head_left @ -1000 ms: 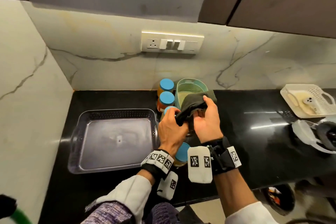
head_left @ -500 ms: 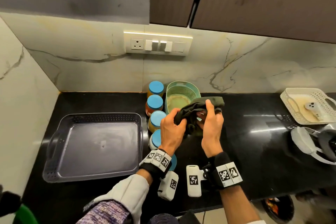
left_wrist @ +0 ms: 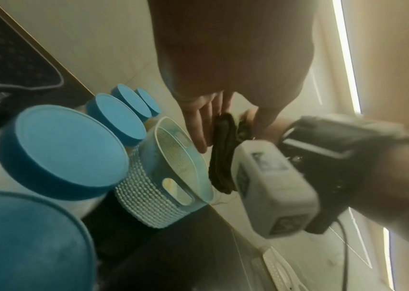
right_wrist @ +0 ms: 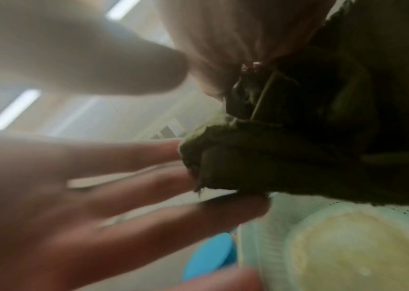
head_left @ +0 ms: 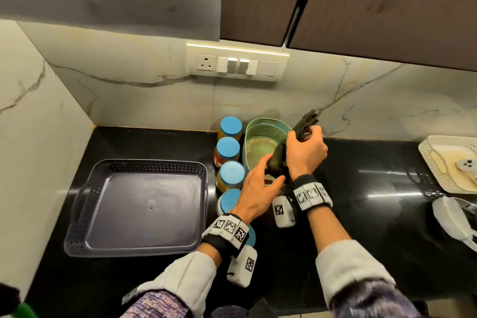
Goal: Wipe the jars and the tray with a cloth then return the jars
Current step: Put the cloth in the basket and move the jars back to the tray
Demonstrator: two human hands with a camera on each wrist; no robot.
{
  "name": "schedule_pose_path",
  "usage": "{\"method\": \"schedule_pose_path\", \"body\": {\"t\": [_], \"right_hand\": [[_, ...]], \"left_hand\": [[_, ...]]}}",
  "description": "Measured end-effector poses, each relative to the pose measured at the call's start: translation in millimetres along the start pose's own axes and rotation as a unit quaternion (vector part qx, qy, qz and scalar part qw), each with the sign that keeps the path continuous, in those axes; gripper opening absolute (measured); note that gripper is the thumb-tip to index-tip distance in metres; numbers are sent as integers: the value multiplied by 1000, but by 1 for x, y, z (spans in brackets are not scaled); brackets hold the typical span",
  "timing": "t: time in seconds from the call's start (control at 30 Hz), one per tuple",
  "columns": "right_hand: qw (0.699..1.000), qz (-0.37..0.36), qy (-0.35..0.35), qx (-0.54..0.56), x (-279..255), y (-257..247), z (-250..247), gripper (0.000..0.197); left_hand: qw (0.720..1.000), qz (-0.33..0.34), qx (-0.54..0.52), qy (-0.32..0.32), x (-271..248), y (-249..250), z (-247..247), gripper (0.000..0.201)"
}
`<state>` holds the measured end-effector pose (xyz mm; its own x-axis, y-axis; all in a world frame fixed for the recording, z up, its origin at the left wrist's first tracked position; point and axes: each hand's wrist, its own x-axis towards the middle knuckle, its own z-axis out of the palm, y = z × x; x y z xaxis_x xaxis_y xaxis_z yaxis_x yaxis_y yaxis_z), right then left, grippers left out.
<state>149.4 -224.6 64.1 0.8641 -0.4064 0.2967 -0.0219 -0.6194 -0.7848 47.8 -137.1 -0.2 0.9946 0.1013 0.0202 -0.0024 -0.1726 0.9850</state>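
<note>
Five blue-lidded glass jars [head_left: 230, 173] stood in a row on the black polished bench [head_left: 361, 214], between the empty grey plastic tray [head_left: 139, 206] with perforated walls, near the bench's left end, and a teal oval mesh basket [head_left: 263, 142] at the back edge. The fifth jar sat mostly hidden under the left wrist. Above the basket's near rim the right hand [head_left: 304, 152] held a dark green crumpled cloth [head_left: 305, 121], fingers curled round it as its grip, one end sticking up past the knuckles. The left hand [head_left: 254, 193] had straight, relaxed fingers touching the cloth's lower fold, holding nothing firmly. By my judgement the cloth was being gathered or refolded before wiping, with jars out and the tray cleared. The next move probably called for a flat pad of cloth in one hand and a steady hold on a jar with the other. The smooth lids and glass would likely wipe easily; the tray's pierced walls could snag the soft, frayed fabric.
</note>
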Motion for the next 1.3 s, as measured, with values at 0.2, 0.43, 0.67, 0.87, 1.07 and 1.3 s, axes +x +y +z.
{"method": "schedule_pose_path", "body": {"t": [0.2, 0.43, 0.67, 0.87, 1.07, 1.3], "right_hand": [[905, 48, -359, -223, 15, 27, 80, 54], [929, 2, -366, -48, -48, -7, 78, 8], [854, -87, -482, -177, -177, -16, 69, 33], [830, -61, -476, -284, -243, 2, 69, 60], [887, 23, -446, -116, -255, -10, 90, 83], [892, 104, -439, 30, -246, -41, 153, 75]], "left_hand": [[988, -84, 63, 112, -9, -26, -58, 39], [965, -129, 172, 150, -47, -73, -156, 35], [933, -214, 276, -86, -115, -118, -249, 48], [911, -255, 259, -192, -154, -141, -300, 33], [926, -223, 299, -52, -153, -139, -324, 19], [935, -176, 289, 107, -114, -148, -366, 10]]}}
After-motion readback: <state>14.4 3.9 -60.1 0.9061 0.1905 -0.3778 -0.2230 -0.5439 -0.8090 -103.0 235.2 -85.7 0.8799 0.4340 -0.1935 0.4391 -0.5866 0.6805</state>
